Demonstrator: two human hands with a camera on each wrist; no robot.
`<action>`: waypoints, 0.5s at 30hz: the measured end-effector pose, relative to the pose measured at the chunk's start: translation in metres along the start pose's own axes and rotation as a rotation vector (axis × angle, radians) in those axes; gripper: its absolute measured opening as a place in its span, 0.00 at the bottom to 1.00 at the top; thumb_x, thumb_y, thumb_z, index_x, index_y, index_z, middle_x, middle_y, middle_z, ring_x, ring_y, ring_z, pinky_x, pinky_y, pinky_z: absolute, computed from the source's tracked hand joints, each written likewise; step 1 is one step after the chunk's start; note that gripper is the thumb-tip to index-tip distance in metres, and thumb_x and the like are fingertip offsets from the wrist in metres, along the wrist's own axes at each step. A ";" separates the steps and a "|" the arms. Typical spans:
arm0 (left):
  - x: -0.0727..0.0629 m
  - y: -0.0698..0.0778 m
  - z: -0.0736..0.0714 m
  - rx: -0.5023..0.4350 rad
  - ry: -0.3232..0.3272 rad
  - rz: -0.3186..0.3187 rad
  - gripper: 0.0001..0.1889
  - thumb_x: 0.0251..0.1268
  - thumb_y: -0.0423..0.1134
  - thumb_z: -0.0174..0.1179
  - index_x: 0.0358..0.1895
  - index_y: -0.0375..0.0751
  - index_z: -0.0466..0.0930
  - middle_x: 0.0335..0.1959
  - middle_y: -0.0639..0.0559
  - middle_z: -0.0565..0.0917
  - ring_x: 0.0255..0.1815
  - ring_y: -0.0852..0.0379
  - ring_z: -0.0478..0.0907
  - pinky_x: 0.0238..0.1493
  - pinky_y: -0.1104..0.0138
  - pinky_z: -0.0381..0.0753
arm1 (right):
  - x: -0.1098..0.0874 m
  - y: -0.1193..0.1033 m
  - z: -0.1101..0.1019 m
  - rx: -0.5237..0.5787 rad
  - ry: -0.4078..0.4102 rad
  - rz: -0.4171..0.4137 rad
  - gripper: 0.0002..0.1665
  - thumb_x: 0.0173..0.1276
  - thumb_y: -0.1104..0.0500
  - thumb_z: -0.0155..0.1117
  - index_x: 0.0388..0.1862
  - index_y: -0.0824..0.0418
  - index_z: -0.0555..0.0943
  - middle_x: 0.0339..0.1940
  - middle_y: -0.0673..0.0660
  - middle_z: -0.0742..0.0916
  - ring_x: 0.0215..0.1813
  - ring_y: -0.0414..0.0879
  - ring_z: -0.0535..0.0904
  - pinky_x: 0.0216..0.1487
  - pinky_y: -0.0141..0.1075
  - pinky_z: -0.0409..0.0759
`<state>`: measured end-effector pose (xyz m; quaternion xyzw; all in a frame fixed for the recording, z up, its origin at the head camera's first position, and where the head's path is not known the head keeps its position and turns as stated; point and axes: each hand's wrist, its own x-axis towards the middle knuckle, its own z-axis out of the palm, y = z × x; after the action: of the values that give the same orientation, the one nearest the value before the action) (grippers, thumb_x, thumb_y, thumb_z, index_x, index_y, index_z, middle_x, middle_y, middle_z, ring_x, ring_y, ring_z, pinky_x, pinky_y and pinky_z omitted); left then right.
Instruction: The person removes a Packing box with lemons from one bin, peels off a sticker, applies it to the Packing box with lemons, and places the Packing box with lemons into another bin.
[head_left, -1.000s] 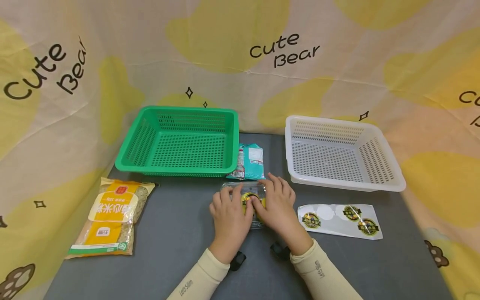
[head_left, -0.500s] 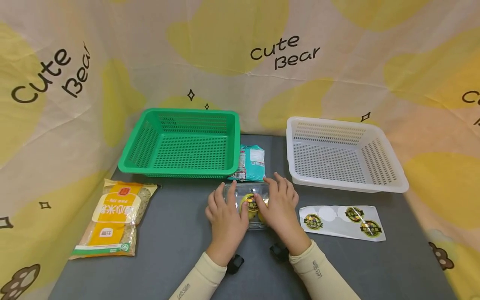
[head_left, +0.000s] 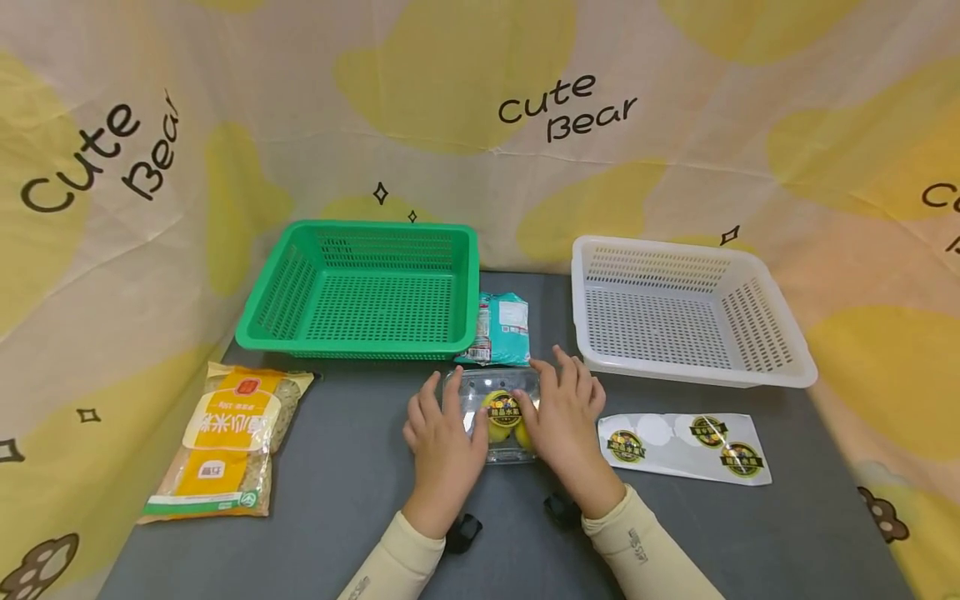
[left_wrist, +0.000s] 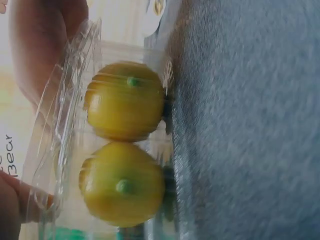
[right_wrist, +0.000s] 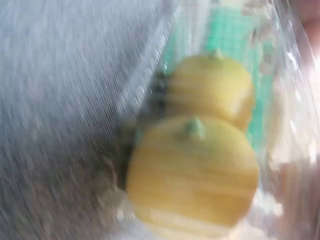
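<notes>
A clear plastic box (head_left: 513, 455) with yellow round fruits stands on the table between the hands in the head view. On its lid is a round black-and-gold sticker (head_left: 505, 411). My left hand (head_left: 444, 446) lies at the box's left edge, fingers spread. My right hand (head_left: 567, 421) rests over the right side, thumb on the lid beside the sticker. Through the clear wall, the left wrist view shows two fruits (left_wrist: 125, 102) with green stem nubs. A blurred fruit (right_wrist: 192, 175) fills much of the right wrist view. A sticker sheet (head_left: 675, 458) lies right of the right hand.
A green basket (head_left: 356, 344) stands at the back left, a white basket (head_left: 697, 375) at the back right. One teal packet (head_left: 512, 340) lies beside the green basket, behind the box. A yellow grain bag (head_left: 225, 433) lies at the left.
My left hand has shifted left and its thumb has come away from the sticker. The right hand has drawn slightly right, so more of the lid and sticker shows.
</notes>
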<state>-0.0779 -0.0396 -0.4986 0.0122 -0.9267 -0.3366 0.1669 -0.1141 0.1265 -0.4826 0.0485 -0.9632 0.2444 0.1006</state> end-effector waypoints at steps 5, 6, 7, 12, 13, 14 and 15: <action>-0.002 -0.002 0.003 -0.038 -0.008 -0.018 0.35 0.73 0.44 0.68 0.79 0.41 0.67 0.76 0.31 0.62 0.73 0.29 0.57 0.60 0.35 0.61 | 0.002 0.007 -0.004 -0.038 -0.028 0.004 0.35 0.75 0.47 0.72 0.74 0.58 0.76 0.83 0.66 0.63 0.81 0.67 0.52 0.73 0.69 0.45; -0.002 -0.002 0.003 -0.046 -0.012 -0.020 0.34 0.74 0.44 0.67 0.79 0.41 0.67 0.76 0.31 0.62 0.73 0.29 0.58 0.60 0.34 0.62 | 0.002 0.008 -0.005 -0.035 -0.025 0.002 0.35 0.75 0.47 0.72 0.75 0.58 0.76 0.83 0.66 0.62 0.81 0.67 0.52 0.73 0.69 0.45; -0.002 -0.002 0.004 -0.053 -0.017 -0.020 0.33 0.75 0.44 0.67 0.78 0.41 0.68 0.76 0.30 0.62 0.73 0.29 0.59 0.60 0.34 0.63 | 0.001 0.009 -0.006 -0.031 -0.020 -0.001 0.35 0.74 0.47 0.72 0.75 0.58 0.75 0.83 0.66 0.63 0.80 0.67 0.52 0.73 0.69 0.46; -0.003 -0.001 0.005 -0.055 -0.058 -0.016 0.31 0.76 0.44 0.65 0.78 0.43 0.70 0.77 0.27 0.61 0.72 0.27 0.60 0.58 0.32 0.67 | -0.005 0.011 -0.015 0.030 0.048 -0.063 0.37 0.73 0.50 0.75 0.76 0.60 0.74 0.80 0.66 0.67 0.77 0.67 0.58 0.70 0.68 0.53; -0.003 -0.001 0.005 -0.053 -0.064 -0.016 0.31 0.76 0.44 0.65 0.78 0.44 0.70 0.77 0.27 0.61 0.72 0.27 0.60 0.58 0.32 0.67 | -0.006 0.011 -0.018 0.043 0.065 -0.081 0.38 0.73 0.50 0.75 0.76 0.60 0.74 0.80 0.66 0.67 0.77 0.67 0.59 0.69 0.68 0.54; -0.002 -0.001 0.005 -0.051 -0.070 -0.017 0.30 0.77 0.44 0.64 0.78 0.45 0.70 0.77 0.27 0.61 0.72 0.27 0.60 0.58 0.32 0.67 | -0.006 0.012 -0.021 0.056 0.084 -0.098 0.38 0.73 0.50 0.74 0.77 0.60 0.73 0.80 0.65 0.67 0.76 0.68 0.59 0.69 0.68 0.54; -0.002 -0.001 0.005 -0.052 -0.074 -0.019 0.30 0.77 0.44 0.64 0.78 0.45 0.70 0.77 0.27 0.61 0.72 0.27 0.60 0.58 0.32 0.67 | -0.005 0.013 -0.025 0.068 0.101 -0.112 0.38 0.74 0.50 0.73 0.77 0.60 0.72 0.80 0.65 0.67 0.76 0.68 0.59 0.69 0.69 0.54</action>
<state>-0.0780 -0.0372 -0.5038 0.0043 -0.9230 -0.3623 0.1295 -0.1067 0.1505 -0.4686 0.0934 -0.9438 0.2732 0.1609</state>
